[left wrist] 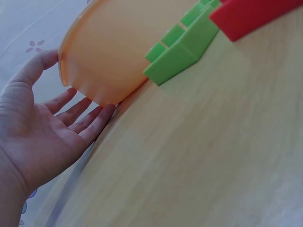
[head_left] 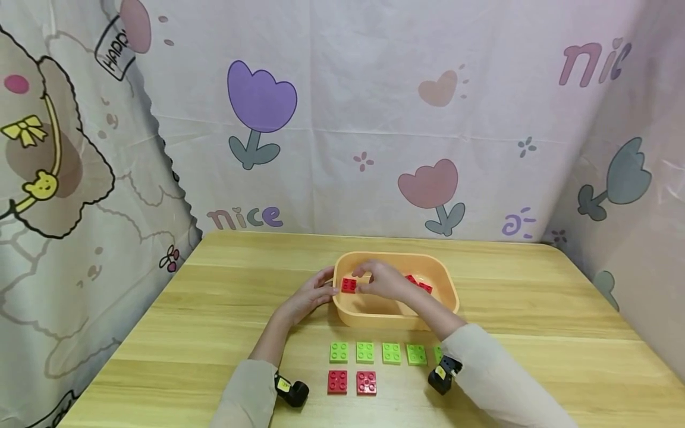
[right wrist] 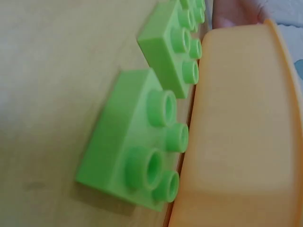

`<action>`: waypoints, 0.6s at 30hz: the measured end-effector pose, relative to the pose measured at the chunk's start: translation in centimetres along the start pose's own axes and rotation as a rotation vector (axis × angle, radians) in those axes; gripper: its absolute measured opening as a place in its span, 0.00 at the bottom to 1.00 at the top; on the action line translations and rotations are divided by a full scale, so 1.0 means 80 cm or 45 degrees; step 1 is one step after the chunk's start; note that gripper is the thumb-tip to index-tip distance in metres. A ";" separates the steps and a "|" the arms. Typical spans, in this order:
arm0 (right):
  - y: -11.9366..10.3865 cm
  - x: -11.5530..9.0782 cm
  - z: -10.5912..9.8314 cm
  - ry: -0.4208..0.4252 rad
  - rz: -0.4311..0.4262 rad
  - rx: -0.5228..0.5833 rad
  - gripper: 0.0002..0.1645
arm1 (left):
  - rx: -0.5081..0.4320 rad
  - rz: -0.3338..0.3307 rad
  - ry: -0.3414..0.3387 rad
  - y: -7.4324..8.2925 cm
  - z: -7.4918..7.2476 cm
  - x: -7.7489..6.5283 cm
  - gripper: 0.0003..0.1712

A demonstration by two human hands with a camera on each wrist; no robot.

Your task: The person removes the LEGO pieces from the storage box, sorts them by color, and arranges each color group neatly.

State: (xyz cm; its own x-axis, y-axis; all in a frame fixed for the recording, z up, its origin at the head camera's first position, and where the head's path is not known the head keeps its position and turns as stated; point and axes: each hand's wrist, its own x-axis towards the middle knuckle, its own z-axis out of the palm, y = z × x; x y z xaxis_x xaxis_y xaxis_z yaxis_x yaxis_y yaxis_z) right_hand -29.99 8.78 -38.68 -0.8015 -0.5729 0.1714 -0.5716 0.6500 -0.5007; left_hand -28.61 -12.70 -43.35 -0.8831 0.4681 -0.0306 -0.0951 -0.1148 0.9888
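An orange plastic bin [head_left: 369, 321] stands on the table. My left hand [head_left: 307, 299] rests against its left end; in the left wrist view its thumb touches the rim and its fairly straight fingers [left wrist: 97, 124] press the outer wall. My right hand [head_left: 384, 282] reaches inside the bin, thumb and forefinger parted beside a red toy brick [head_left: 349, 286]. Other red bricks [head_left: 425, 287] lie in the bin, partly behind the right hand. The right wrist view hides the right hand and shows the bin's outer wall [right wrist: 236, 127] instead.
A row of several green bricks [head_left: 365, 353] lies before the bin, the rightmost partly covered by the right sleeve. Nearer me lie two red bricks [head_left: 337, 382]. Printed curtains [head_left: 342, 119] hang behind and beside the wooden table [head_left: 214, 345].
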 end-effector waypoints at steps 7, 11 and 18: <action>0.010 0.012 0.009 -0.054 -0.010 0.001 0.20 | -0.002 0.004 0.000 0.001 0.001 0.000 0.41; 0.017 0.016 0.019 -0.048 -0.001 -0.032 0.21 | -0.001 -0.005 -0.008 0.002 0.003 0.000 0.40; 0.017 0.018 0.030 -0.052 0.042 -0.081 0.20 | 0.009 -0.010 -0.010 -0.002 -0.001 0.001 0.41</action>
State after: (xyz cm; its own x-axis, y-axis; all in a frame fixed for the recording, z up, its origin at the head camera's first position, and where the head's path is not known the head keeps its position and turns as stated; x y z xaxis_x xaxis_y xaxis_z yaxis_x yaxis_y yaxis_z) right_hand -31.52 7.67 -41.14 -0.8132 -0.5695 0.1204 -0.5559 0.6986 -0.4505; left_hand -28.73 -12.71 -43.49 -0.8787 0.4760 -0.0372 -0.0988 -0.1050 0.9896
